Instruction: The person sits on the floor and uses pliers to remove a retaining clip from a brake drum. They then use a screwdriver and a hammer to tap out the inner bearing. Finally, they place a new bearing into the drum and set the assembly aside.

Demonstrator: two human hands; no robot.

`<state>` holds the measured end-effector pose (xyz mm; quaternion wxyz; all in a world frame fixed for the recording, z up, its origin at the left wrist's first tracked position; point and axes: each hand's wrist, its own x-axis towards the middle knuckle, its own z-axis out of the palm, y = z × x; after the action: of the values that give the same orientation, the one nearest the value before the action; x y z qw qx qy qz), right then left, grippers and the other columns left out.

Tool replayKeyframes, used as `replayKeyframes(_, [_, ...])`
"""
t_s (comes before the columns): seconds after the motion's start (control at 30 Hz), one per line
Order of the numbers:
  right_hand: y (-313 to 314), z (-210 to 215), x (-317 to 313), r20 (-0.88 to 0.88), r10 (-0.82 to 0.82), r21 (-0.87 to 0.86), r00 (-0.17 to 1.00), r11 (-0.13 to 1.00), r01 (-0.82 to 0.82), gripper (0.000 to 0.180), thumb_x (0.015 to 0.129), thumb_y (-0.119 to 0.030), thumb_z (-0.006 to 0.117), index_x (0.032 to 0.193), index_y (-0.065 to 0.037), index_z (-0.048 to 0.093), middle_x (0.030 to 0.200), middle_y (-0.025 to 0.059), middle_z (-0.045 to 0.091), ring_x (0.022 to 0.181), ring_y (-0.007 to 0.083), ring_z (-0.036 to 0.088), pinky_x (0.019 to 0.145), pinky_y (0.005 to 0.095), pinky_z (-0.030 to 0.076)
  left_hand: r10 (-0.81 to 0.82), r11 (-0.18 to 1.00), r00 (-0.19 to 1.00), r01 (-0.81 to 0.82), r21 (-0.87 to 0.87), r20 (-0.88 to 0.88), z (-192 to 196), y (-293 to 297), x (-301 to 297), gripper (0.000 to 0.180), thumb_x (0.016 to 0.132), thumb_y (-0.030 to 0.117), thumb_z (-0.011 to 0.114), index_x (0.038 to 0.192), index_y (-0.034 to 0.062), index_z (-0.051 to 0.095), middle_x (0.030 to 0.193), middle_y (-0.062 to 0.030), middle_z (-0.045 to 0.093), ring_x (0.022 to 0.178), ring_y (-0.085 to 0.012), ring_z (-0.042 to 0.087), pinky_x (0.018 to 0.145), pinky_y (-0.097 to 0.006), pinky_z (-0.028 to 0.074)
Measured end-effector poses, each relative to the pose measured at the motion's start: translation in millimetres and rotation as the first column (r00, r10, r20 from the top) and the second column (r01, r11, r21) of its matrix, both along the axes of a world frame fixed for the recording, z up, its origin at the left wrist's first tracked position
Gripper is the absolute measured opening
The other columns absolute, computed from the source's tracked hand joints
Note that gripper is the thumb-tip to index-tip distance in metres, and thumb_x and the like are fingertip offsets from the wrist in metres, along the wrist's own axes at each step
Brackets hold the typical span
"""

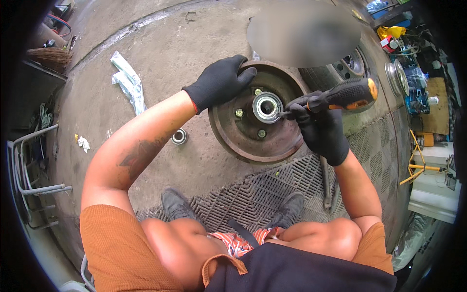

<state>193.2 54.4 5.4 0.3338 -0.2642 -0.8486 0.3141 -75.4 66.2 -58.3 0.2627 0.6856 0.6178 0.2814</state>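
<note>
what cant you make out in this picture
All in the head view:
Part of the drum's upper-left rim: under the left grip.
Part of the screwdriver, near its shaft: behind the fingers of the right grip.
Upper part of the tyre: behind the grey blur.
Heels of the shoes: behind the legs.
Rest of the apron: cut off by the bottom edge.

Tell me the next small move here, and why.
Probably press the screwdriver gently against the edge of the metal ring: the right hand holds its tip right at that edge, and the left hand is on the rim of the drum, where it could steady things.
</note>
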Motion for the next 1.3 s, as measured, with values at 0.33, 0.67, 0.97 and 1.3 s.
replayKeyframes(0.33, [42,-7,35,-0.186,-0.296,-0.246,0.937,0.937,0.247,0.014,0.091,-0.012,0.069,0.094,0.001,0.069,0.084,0.0123,0.069,0.077,0.0210,0.069,0.068,0.0348,0.053,0.034,0.999,0.997,-0.036,0.021,0.075,-6,1,0,0.047,0.099,0.038,0.058,0.126,-0.0002,0.061,0.111,-0.0236,0.070,0.104,-0.0338,0.069,0.091,-0.039,0.052])
replayKeyframes(0.67, [78,-219,215,0.923,0.030,-0.163,0.384,0.934,0.318,0.053,0.087,-0.043,0.062,0.124,-0.004,0.063,0.102,0.0308,0.068,0.096,0.0430,0.067,0.084,0.0498,0.051,-0.003,0.994,0.952,0.038,-0.105,0.307,-7,16,3,0.040,0.099,0.030,0.061,0.126,0.0001,0.061,0.112,-0.0183,0.069,0.104,-0.0230,0.066,0.092,-0.037,0.052])
replayKeyframes(0.97, [92,-218,156,0.699,-0.302,0.073,0.648,0.932,0.356,0.041,0.078,-0.039,0.075,0.104,-0.009,0.072,0.103,0.0214,0.068,0.100,0.0393,0.064,0.088,0.0463,0.050,0.040,0.998,0.996,-0.035,-0.056,0.083,16,-14,1,0.043,0.097,0.038,0.060,0.122,0.0028,0.063,0.112,-0.0233,0.069,0.104,-0.0361,0.068,0.090,-0.042,0.052])
replayKeyframes(1.3, [75,-216,109,0.838,-0.166,-0.165,0.519,0.831,0.531,0.051,0.080,-0.033,0.070,0.121,-0.004,0.060,0.104,0.0235,0.069,0.094,0.0414,0.067,0.083,0.0470,0.053,0.119,0.992,0.978,-0.109,-0.066,0.174,-18,-3,2,0.048,0.093,0.044,0.064,0.122,0.0059,0.064,0.109,-0.0198,0.072,0.102,-0.0336,0.070,0.088,-0.041,0.054])
